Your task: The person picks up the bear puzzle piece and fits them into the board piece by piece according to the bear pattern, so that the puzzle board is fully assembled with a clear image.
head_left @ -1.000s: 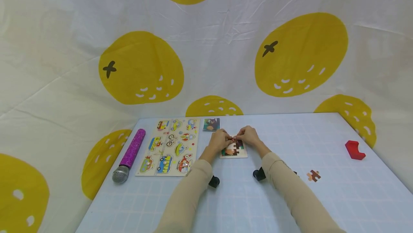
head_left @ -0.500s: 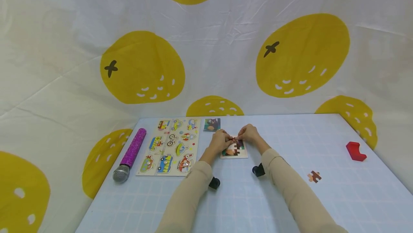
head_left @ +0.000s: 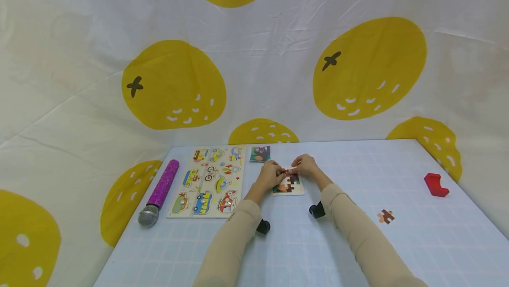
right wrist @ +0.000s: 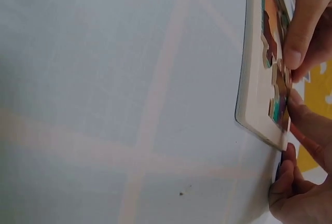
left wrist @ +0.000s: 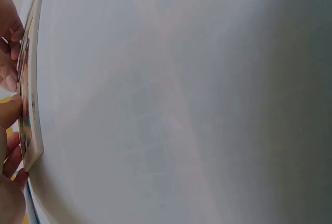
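Observation:
A small jigsaw puzzle board [head_left: 287, 193] lies mid-table with several brown, white and green pieces in its frame. At its left side the left hand [head_left: 269, 176] has thumb and fingertip together on a reddish-brown piece near the far edge. The right hand [head_left: 306, 166] is at the far right corner, its curled fingers gripping the board's edge and a fingertip touching the puzzle. In the right wrist view, the left hand [right wrist: 310, 24] and right hand [right wrist: 306, 156] nearly meet over the board [right wrist: 254, 86]. The fingers partly hide the piece between them.
A loose puzzle piece [head_left: 385, 217] and a red curved block [head_left: 436, 185] lie at the right. Left stand a vehicle peg puzzle [head_left: 212, 185] and a purple glitter microphone [head_left: 164, 184]. A small picture card [head_left: 260, 154] is behind the left hand.
The right hand's fingertips have shifted slightly toward the left hand at the board's far edge. The left hand stays in nearly the same place.

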Available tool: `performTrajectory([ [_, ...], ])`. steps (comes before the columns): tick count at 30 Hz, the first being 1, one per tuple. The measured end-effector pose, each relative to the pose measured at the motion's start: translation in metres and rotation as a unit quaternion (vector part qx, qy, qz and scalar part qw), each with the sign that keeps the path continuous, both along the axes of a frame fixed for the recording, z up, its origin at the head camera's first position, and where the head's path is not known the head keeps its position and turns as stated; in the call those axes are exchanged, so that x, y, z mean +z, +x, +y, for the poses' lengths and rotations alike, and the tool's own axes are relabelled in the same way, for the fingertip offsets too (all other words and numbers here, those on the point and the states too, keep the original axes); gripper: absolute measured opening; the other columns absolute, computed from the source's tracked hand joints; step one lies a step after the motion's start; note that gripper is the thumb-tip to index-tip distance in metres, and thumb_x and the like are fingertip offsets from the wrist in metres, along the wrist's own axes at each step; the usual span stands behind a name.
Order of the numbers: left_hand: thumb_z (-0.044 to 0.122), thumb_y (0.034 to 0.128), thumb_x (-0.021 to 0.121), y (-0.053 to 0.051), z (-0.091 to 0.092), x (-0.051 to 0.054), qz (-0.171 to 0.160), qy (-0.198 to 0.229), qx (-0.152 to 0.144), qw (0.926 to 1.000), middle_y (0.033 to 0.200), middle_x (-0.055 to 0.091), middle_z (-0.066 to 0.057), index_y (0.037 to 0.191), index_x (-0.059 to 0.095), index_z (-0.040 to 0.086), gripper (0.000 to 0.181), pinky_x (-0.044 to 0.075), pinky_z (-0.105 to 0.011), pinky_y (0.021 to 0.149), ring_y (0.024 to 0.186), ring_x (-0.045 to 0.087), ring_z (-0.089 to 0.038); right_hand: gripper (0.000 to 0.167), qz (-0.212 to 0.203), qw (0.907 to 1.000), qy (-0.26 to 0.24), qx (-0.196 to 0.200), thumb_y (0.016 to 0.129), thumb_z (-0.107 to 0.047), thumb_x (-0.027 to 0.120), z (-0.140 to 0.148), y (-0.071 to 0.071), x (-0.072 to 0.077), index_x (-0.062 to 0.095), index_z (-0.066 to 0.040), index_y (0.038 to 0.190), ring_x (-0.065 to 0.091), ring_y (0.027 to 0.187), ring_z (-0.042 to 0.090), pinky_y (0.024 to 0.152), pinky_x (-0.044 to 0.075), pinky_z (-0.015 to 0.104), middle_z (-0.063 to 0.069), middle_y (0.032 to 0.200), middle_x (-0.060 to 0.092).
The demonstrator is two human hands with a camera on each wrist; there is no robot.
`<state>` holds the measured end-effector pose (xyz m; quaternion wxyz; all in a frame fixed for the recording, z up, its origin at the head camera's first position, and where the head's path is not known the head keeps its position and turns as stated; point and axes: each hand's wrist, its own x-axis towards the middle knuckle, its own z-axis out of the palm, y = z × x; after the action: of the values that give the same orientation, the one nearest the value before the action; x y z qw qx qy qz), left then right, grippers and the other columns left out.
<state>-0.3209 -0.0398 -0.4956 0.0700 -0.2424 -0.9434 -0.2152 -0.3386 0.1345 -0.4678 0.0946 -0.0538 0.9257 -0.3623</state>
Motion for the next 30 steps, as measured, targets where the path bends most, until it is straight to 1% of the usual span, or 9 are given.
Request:
performTrajectory([
  [5, 0.021, 0.0870, 0.068, 0.001, -0.001, 0.001, -0.008, 0.005, 0.008, 0.9999, 0.100, 0.064, -0.008, 0.099, 0.074, 0.008, 0.019, 0.044, -0.037, 0.091, 0.100, 0.054, -0.023, 0.039, -0.014, 0.9994, 0.014, 0.029, 0.076, -0.021, 0.079, -0.002, 0.002, 0.002, 0.065, 0.002, 0.103, 0.054, 0.104, 0.034, 0.087, 0.047, 0.043, 0.020, 0.112, 0.060],
  [10, 0.021, 0.0878, 0.067, 0.002, -0.001, 0.002, -0.014, 0.004, 0.012, 0.9998, 0.102, 0.063, -0.007, 0.102, 0.074, 0.008, 0.020, 0.044, -0.037, 0.093, 0.102, 0.054, -0.023, 0.044, -0.015, 0.9988, 0.033, 0.034, 0.073, -0.027, 0.081, -0.005, 0.003, 0.002, 0.062, -0.002, 0.104, 0.052, 0.106, 0.035, 0.088, 0.046, 0.046, 0.021, 0.116, 0.056],
  [13, 0.022, 0.0886, 0.066, 0.003, -0.002, 0.002, -0.014, -0.001, 0.005, 0.9999, 0.103, 0.063, -0.007, 0.103, 0.073, 0.008, 0.021, 0.045, -0.037, 0.092, 0.102, 0.054, -0.023, 0.043, -0.010, 0.9989, 0.033, 0.032, 0.074, -0.026, 0.081, -0.005, 0.004, -0.001, 0.063, -0.003, 0.105, 0.051, 0.106, 0.035, 0.088, 0.045, 0.047, 0.020, 0.116, 0.057],
  [16, 0.023, 0.0891, 0.065, 0.005, -0.002, 0.003, -0.013, -0.007, -0.004, 0.9999, 0.104, 0.063, -0.007, 0.104, 0.073, 0.008, 0.022, 0.045, -0.036, 0.092, 0.102, 0.054, -0.023, 0.041, 0.003, 0.9982, 0.035, 0.048, 0.075, -0.026, 0.080, -0.004, 0.006, -0.004, 0.063, -0.004, 0.107, 0.051, 0.106, 0.036, 0.089, 0.044, 0.049, 0.021, 0.117, 0.057],
  [20, 0.021, 0.0888, 0.065, 0.006, -0.002, 0.004, 0.002, -0.014, -0.015, 0.9998, 0.102, 0.064, -0.008, 0.103, 0.074, 0.007, 0.022, 0.047, -0.036, 0.089, 0.099, 0.056, -0.023, 0.037, 0.033, 0.9963, 0.023, 0.076, 0.078, -0.023, 0.078, -0.002, 0.008, -0.006, 0.064, -0.004, 0.106, 0.052, 0.107, 0.040, 0.090, 0.043, 0.053, 0.024, 0.120, 0.056],
  [23, 0.020, 0.0880, 0.065, 0.006, -0.001, 0.006, 0.010, -0.018, -0.014, 0.9997, 0.101, 0.064, -0.009, 0.102, 0.074, 0.007, 0.021, 0.048, -0.036, 0.086, 0.097, 0.057, -0.024, 0.033, 0.056, 0.9942, 0.006, 0.092, 0.079, -0.021, 0.077, 0.000, 0.009, -0.007, 0.065, -0.003, 0.104, 0.052, 0.109, 0.043, 0.091, 0.044, 0.055, 0.026, 0.122, 0.056],
  [24, 0.019, 0.0878, 0.065, 0.005, -0.001, 0.007, 0.008, -0.019, -0.012, 0.9997, 0.101, 0.064, -0.009, 0.102, 0.074, 0.007, 0.021, 0.049, -0.036, 0.086, 0.097, 0.058, -0.024, 0.032, 0.062, 0.9934, 0.001, 0.097, 0.079, -0.020, 0.076, 0.001, 0.009, -0.007, 0.066, -0.002, 0.103, 0.052, 0.110, 0.044, 0.092, 0.044, 0.055, 0.026, 0.122, 0.056],
  [28, 0.019, 0.0875, 0.065, 0.005, 0.000, 0.008, -0.004, -0.025, -0.007, 0.9997, 0.102, 0.064, -0.009, 0.101, 0.074, 0.007, 0.021, 0.049, -0.036, 0.086, 0.097, 0.057, -0.025, 0.031, 0.063, 0.9915, -0.014, 0.113, 0.079, -0.018, 0.076, 0.002, 0.010, -0.007, 0.067, 0.000, 0.103, 0.051, 0.112, 0.047, 0.094, 0.043, 0.055, 0.026, 0.121, 0.058],
  [30, 0.020, 0.0874, 0.064, 0.004, 0.000, 0.007, -0.004, -0.029, -0.006, 0.9995, 0.102, 0.064, -0.008, 0.100, 0.075, 0.007, 0.021, 0.049, -0.035, 0.086, 0.097, 0.057, -0.024, 0.029, 0.052, 0.9918, -0.019, 0.115, 0.081, -0.017, 0.075, 0.003, 0.010, -0.005, 0.067, 0.001, 0.103, 0.051, 0.113, 0.046, 0.094, 0.043, 0.056, 0.026, 0.120, 0.058],
])
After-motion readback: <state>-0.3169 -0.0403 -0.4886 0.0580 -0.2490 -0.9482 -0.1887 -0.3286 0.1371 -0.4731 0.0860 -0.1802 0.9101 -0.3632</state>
